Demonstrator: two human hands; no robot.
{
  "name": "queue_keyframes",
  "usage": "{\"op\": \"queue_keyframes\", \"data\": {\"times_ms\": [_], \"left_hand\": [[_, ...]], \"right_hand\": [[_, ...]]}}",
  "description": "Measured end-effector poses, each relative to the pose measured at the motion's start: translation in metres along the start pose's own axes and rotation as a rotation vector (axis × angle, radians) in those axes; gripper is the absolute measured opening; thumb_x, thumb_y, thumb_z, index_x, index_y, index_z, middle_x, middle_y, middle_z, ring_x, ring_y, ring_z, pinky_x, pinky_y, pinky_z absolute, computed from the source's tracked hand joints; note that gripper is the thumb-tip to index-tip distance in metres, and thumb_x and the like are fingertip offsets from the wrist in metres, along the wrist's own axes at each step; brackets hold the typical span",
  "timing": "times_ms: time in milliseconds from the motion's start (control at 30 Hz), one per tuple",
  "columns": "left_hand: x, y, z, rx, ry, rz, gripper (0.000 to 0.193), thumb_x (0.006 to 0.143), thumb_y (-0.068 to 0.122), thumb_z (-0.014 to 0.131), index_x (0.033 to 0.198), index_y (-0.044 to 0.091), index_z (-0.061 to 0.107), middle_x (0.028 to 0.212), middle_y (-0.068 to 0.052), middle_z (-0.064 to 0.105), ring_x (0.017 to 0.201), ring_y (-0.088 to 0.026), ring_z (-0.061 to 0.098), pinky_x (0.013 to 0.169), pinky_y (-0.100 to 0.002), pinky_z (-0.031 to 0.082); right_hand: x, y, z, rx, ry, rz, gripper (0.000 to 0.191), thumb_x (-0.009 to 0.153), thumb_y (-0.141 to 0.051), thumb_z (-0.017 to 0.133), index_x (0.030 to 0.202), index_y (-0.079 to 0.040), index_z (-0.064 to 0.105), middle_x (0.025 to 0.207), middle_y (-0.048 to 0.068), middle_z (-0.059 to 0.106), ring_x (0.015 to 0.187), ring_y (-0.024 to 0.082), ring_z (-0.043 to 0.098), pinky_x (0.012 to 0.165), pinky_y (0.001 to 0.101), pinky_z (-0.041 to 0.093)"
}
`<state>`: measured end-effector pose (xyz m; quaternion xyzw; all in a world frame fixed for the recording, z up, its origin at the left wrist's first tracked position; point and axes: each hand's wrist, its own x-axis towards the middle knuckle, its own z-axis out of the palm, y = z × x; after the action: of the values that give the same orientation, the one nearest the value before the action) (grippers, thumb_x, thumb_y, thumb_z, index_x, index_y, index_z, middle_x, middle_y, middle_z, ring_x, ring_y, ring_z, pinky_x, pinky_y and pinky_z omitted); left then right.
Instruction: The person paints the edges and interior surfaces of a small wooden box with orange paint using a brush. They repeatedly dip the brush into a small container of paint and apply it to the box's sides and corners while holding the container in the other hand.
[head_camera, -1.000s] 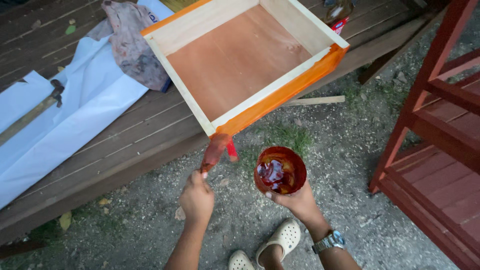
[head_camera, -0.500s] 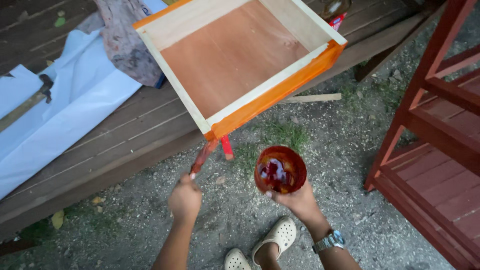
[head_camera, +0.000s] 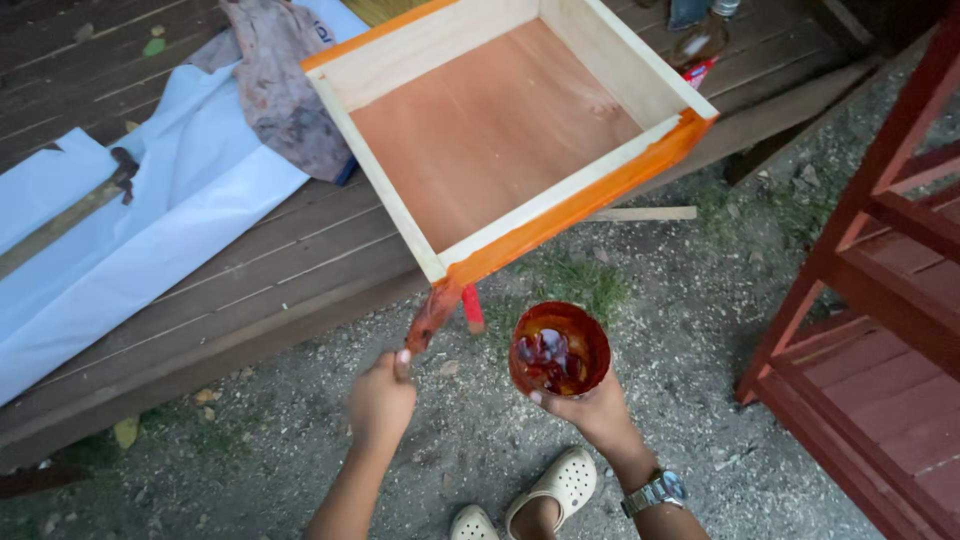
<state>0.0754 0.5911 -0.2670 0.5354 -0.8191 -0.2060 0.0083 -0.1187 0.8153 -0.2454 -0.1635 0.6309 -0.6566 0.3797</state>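
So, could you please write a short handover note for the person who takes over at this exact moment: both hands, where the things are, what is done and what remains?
Left hand: closed on the paintbrush, bristles at the lower corner of the wooden box.
Right hand: holds the cup of red-brown stain upright, just below the box.
The box lies on the deck boards, overhanging the gravel; a stained rag and a white sheet lie beside it.
Done: the near outer face and the far top edge look orange, coated.
Left: the inner walls, the rims and the bottom panel are bare wood. The other outer faces are hidden.
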Motion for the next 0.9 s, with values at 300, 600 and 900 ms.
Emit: {"op": "queue_keyframes", "data": {"times_ms": [300,600,900], "left_hand": [[-0.023,0.088,-0.157,-0.093,-0.229,0.29,0.029,0.093,0.041,0.06,0.115,0.023,0.067,0.074,-0.013,0.073,0.068,-0.034,0.073,0.061,-0.048,0.054],[-0.009,0.247,-0.194,0.393,-0.019,0.909,0.015,0.077,0.016,0.067,0.087,0.008,0.074,0.08,-0.013,0.072,0.077,-0.03,0.071,0.06,-0.043,0.057],[0.026,0.284,-0.182,0.553,-0.097,0.998,0.014,0.073,0.018,0.069,0.081,0.008,0.075,0.079,-0.012,0.071,0.077,-0.029,0.07,0.06,-0.041,0.054]], "right_hand": [[0.04,-0.02,0.009,-0.06,-0.05,-0.176,0.11,0.057,-0.002,0.09,0.15,-0.006,0.03,0.142,0.012,0.053,0.133,0.023,0.054,0.112,0.0392,0.047],[0.071,-0.057,0.001,-0.048,0.03,-0.116,0.097,0.062,-0.002,0.092,0.143,0.0,0.04,0.135,0.014,0.063,0.126,0.027,0.062,0.107,0.041,0.055],[0.08,-0.075,-0.028,-0.118,0.145,-0.225,0.108,0.057,0.0,0.093,0.148,-0.006,0.034,0.138,0.014,0.059,0.131,0.025,0.056,0.111,0.0418,0.046]]}}
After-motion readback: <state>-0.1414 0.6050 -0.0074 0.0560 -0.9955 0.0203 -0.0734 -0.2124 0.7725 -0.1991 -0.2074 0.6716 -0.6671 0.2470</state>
